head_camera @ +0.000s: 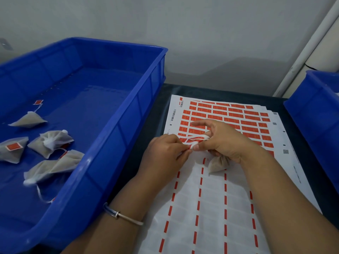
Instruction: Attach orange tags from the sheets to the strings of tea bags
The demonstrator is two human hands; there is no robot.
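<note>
From the head view, the left hand (166,151) and right hand (218,142) meet over the tag sheet (211,195), both pinching a white string (194,141) with what looks like an orange tag (197,138) folded round it, its long axis running from 8 towards 2 o'clock. The tea bag (219,163) hangs under the right palm at 5 o'clock of that pinch, gripped by the lower fingers, pointing down-left; finished bags (49,142) lie in the blue crate (117,129) at 9 o'clock

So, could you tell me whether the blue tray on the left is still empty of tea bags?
No, the blue tray holds several tea bags, some already tagged orange.
</note>
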